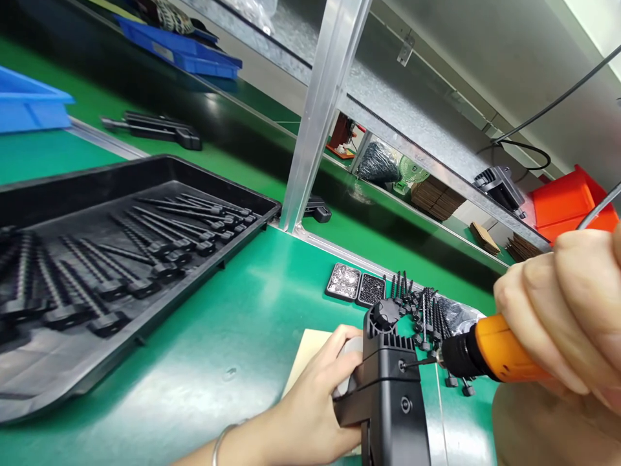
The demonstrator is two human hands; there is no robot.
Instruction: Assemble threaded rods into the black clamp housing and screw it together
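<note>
My left hand [315, 395], with a bracelet at its wrist, is wrapped round a black plastic device [395, 401] that has a ribbed top and a round knob. A grey round part shows under its fingers. On the right, my right hand [572, 310] grips an orange power screwdriver [507, 349] with a black chuck. Its thin bit reaches the upper screw hole in the side of the device; a second screw sits lower down. A pale pad [303, 356] lies partly hidden behind my left hand.
A black tray [169, 171] of long black screws fills the left. Small boxes of silver screws [344, 282] and black screws [371, 289] stand beyond the device, beside loose black bolts [427, 310]. A metal post [320, 116] rises behind. A red bin [567, 200] sits upper right.
</note>
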